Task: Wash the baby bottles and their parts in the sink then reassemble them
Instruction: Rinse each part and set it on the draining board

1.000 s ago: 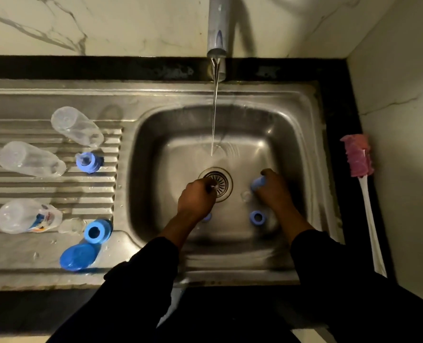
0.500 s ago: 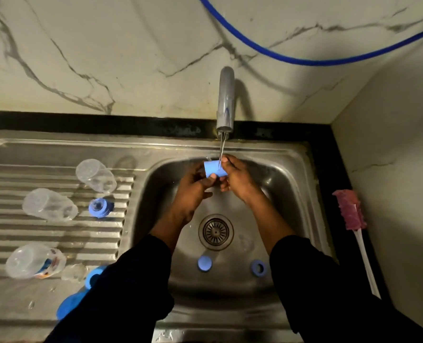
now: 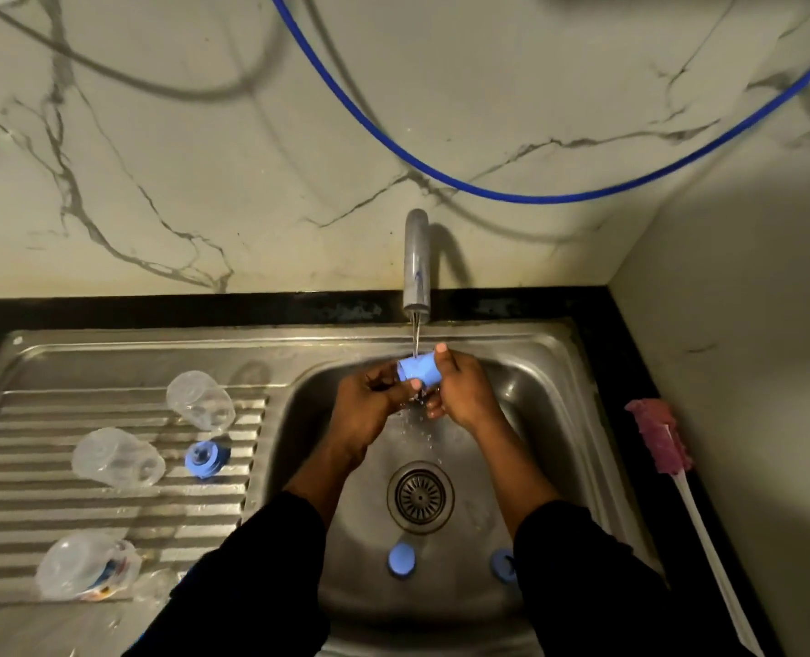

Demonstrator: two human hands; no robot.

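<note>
Item: blue bottle cap [image 3: 419,369] under running tap [image 3: 416,263]. Light, rigid plastic, likely slippery when wet. Right hand [image 3: 462,393] grips its sidewall; left hand [image 3: 367,403] apparently pinches the open rim.

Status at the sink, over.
Left hand and right hand hold blue cap under running tap. Two blue parts lie in basin. Nothing in the way.

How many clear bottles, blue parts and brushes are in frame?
Clear bottles: 3
Blue parts, plainly visible: 4
Pink brush: 1
Total: 8
</note>
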